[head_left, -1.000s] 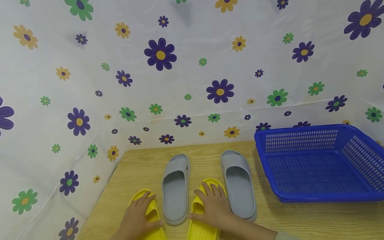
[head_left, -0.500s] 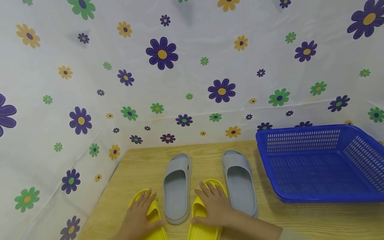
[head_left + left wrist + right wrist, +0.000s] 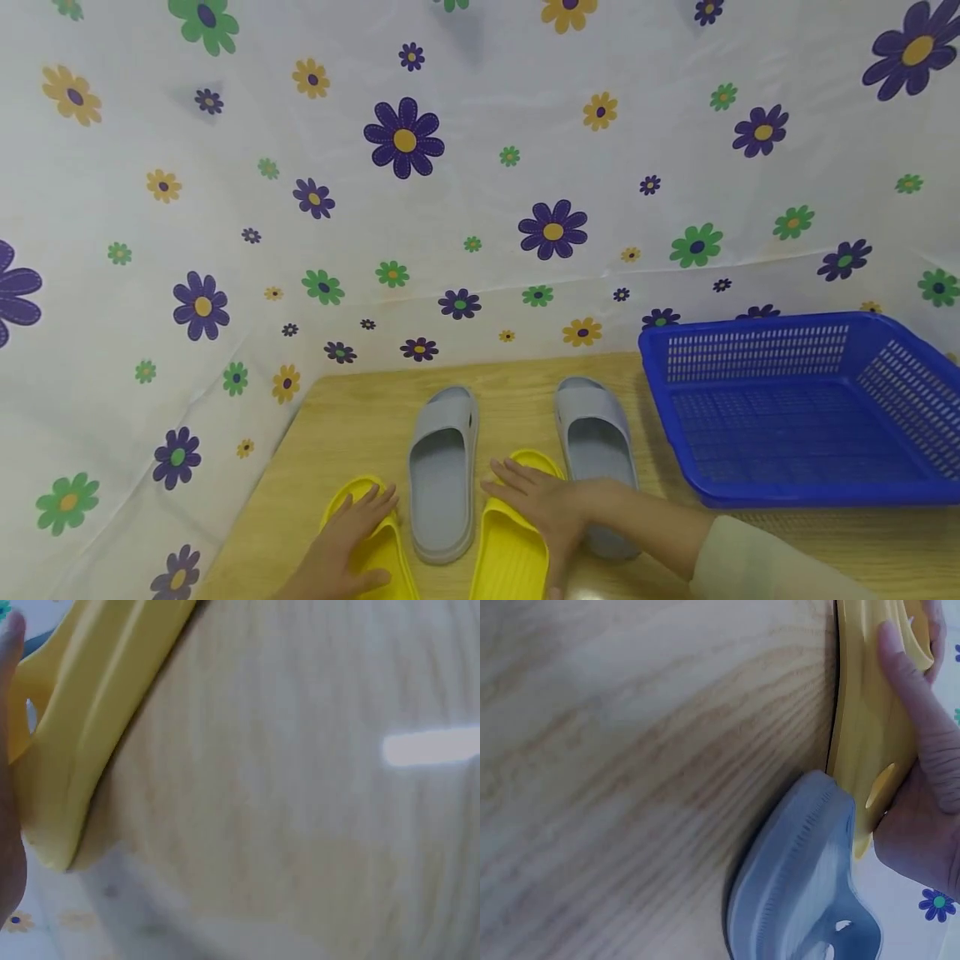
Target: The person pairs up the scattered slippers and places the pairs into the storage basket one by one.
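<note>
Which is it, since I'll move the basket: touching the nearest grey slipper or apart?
Apart: the head view shows table between basket and grey slipper.

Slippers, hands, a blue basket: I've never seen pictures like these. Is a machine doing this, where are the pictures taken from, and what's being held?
No machine here: these are a person's own bare hands, filmed by cameras the person wears. The wide picture comes from the head, looking forward and down. The two close-ups come from the wrists, each showing that hand's work from the side.

On the wooden table lie two grey slippers, with a blue basket to their right. A flowered sheet hangs behind.

The left hand rests on the left yellow slipper, and the right hand on the right yellow slipper. Nothing looks lifted; both hands seem simply laid over the slippers.
</note>
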Available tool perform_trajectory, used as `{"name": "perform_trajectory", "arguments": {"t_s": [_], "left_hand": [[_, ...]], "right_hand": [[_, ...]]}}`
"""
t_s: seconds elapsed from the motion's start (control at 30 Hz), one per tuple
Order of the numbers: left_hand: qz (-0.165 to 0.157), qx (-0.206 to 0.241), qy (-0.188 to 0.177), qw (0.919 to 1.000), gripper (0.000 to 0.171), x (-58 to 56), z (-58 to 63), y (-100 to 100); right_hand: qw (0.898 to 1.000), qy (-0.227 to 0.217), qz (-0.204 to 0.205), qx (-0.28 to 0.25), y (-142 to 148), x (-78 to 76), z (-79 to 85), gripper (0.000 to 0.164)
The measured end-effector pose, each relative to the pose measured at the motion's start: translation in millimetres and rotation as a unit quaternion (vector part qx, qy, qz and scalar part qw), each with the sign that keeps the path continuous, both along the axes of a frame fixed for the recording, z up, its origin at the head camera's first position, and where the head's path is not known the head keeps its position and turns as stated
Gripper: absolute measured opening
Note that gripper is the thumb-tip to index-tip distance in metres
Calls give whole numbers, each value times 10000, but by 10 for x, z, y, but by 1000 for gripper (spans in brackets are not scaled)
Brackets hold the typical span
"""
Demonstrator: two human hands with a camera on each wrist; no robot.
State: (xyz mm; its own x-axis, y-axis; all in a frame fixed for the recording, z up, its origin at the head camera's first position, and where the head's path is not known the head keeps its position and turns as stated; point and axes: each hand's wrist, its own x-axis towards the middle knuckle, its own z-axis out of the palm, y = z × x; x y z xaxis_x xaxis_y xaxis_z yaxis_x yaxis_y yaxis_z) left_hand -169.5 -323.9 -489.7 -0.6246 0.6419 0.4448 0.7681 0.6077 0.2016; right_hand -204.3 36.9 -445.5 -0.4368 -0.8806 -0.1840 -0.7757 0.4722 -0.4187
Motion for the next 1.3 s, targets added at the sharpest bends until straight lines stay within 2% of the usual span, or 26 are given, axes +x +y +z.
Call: {"name": "perform_trajectory", "arguments": {"t_s": [0.1, 0.2, 0.3, 0.4, 0.5, 0.57, 0.63, 0.73, 1.0, 1.17, 1.3], "left_hand": [[-293, -408, -259, 9984, 89, -24, 25, -63], [-415, -630, -738, 9944, 96, -38, 60, -113], [-523, -895, -1193, 9874, 103, -64, 93, -155], [-496, -1276, -1640, 9769, 108, -92, 141, -187], [-306, -1945, -1790, 9639, 112, -119, 213, -204], [-353, -2332, -1679, 9572, 113, -146, 269, -208], [-510, -2508, -1530, 9545, 114, -166, 331, -200], [-678, -2403, -1540, 9560, 113, -175, 388, -184], [-205, -2187, -2020, 9544, 103, -124, 388, -150], [-44, -2189, -2077, 9534, 97, -75, 382, -209], [34, -2250, -1911, 9554, 95, -59, 382, -251]], "right_hand": [[9997, 155, 97, 141, 11, -2, 7, 138], [9994, 291, 154, 104, 13, 2, -7, 137], [9987, 457, 221, 5, 19, -8, -30, 136], [9979, 586, 286, -62, 30, -32, -41, 133], [9958, 798, 434, -65, 37, -59, -49, 131], [9933, 1000, 579, -37, 35, -73, -57, 130], [9906, 1170, 715, -25, 32, -82, -63, 130], [9870, 1376, 832, -19, 31, -94, -71, 130], [9840, 1616, 745, 47, 63, -84, -105, 133], [9850, 1600, 650, 37, 26, -68, -143, 134], [9827, 1736, 652, -4, 9, -46, -136, 130]]}}
